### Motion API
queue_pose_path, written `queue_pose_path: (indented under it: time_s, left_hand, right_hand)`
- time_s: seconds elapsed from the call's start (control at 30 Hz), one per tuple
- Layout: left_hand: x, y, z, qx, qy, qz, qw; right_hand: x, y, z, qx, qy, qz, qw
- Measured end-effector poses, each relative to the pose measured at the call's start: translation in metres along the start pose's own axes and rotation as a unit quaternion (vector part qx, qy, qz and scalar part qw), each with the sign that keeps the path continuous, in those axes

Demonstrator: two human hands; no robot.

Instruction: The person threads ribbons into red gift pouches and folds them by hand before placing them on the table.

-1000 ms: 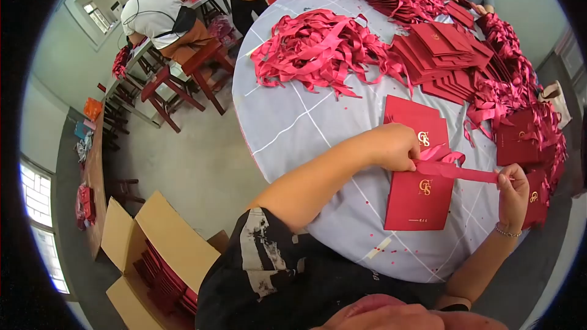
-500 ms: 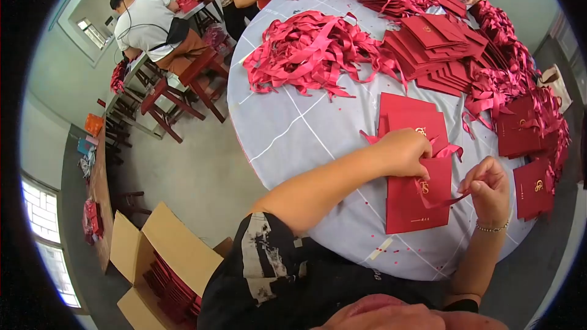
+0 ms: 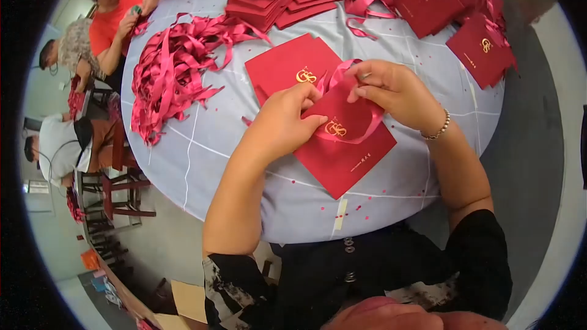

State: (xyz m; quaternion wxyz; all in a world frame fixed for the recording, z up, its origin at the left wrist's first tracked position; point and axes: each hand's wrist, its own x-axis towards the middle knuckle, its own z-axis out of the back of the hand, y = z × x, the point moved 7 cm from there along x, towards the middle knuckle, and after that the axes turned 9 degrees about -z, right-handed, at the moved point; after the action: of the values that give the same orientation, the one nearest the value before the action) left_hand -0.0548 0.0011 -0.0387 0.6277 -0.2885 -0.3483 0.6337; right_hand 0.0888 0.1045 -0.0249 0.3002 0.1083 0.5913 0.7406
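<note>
A flat red paper bag (image 3: 359, 157) with a gold emblem lies in front of me at a slant. Its top edge is pinched by my left hand (image 3: 282, 119), thumb on the front beside the emblem. My right hand (image 3: 391, 93) is closed on a pink ribbon (image 3: 368, 129) above that same edge; the ribbon hangs in a loop across the bag's front. Where its ends pass is hidden by my fingers. Other red bags (image 3: 278, 61) lie partly under this one, just beyond my left hand.
A heap of pink ribbons (image 3: 168, 79) covers the table's left side. Stacked red bags (image 3: 260, 3) stand at the back; more bags with ribbons (image 3: 480, 49) lie at right. A person in red (image 3: 113, 30) works at far left. An open cardboard box (image 3: 188, 301) is below left.
My view has turned right and down. My right hand has come up from the bag's right side to its top edge, bringing the ribbon, which now loops across the front.
</note>
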Motion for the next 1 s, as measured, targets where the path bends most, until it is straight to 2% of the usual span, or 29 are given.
queue_pose_path:
  time_s: [0.03, 0.17, 0.23, 0.27, 0.37, 0.43, 0.57, 0.63, 0.67, 0.73, 0.77, 0.83, 0.87, 0.93, 1.0]
  left_hand:
    - [0.0, 0.003, 0.0, -0.003, -0.007, 0.022, 1.0]
    - [0.004, 0.003, -0.009, -0.019, -0.004, 0.03, 0.999]
    - [0.006, 0.002, -0.01, -0.002, -0.011, 0.018, 1.0]
    - [0.005, 0.001, -0.01, 0.0, -0.008, 0.02, 1.0]
    - [0.003, 0.002, -0.009, -0.053, -0.01, 0.044, 0.998]
    - [0.002, 0.004, -0.008, -0.08, -0.015, 0.055, 0.995]
    - [0.002, 0.004, -0.007, -0.074, -0.013, 0.063, 0.995]
    - [0.002, 0.003, -0.007, -0.08, -0.018, 0.057, 0.995]
    - [0.002, 0.003, -0.007, -0.079, -0.019, 0.057, 0.995]
    - [0.002, 0.004, -0.007, -0.091, -0.023, 0.058, 0.994]
    - [0.002, 0.004, -0.006, -0.089, -0.024, 0.059, 0.994]
    - [0.002, 0.004, -0.006, -0.06, -0.013, 0.066, 0.996]
    - [0.002, 0.005, -0.005, -0.059, -0.015, 0.066, 0.996]
    - [0.003, 0.004, -0.005, -0.055, -0.024, 0.044, 0.997]
    - [0.002, 0.001, -0.005, -0.045, -0.031, 0.036, 0.998]
  right_hand:
    - [0.0, -0.003, 0.002, 0.008, -0.007, -0.029, 1.0]
    - [0.004, -0.01, 0.003, 0.043, 0.039, -0.021, 0.998]
    - [0.001, -0.003, 0.0, -0.077, 0.018, 0.102, 0.992]
    - [-0.001, -0.003, -0.002, -0.073, 0.016, 0.101, 0.992]
    - [-0.005, 0.004, -0.007, -0.099, 0.026, 0.07, 0.992]
    - [-0.003, -0.005, -0.01, -0.069, 0.072, -0.028, 0.995]
    - [0.005, -0.011, -0.01, -0.145, 0.066, -0.005, 0.987]
    - [0.001, 0.0, -0.005, -0.072, 0.001, 0.127, 0.989]
    - [0.001, -0.001, -0.006, -0.071, 0.001, 0.128, 0.989]
    - [0.002, -0.002, -0.003, 0.057, -0.015, 0.063, 0.996]
    - [0.0, 0.001, -0.004, 0.059, -0.013, 0.064, 0.996]
    - [0.001, -0.007, -0.008, 0.129, 0.024, -0.018, 0.991]
    - [0.003, -0.01, -0.008, 0.129, 0.025, -0.017, 0.991]
    - [0.005, -0.007, -0.016, 0.01, 0.045, 0.035, 0.998]
    - [0.0, -0.006, -0.018, -0.044, 0.036, 0.023, 0.998]
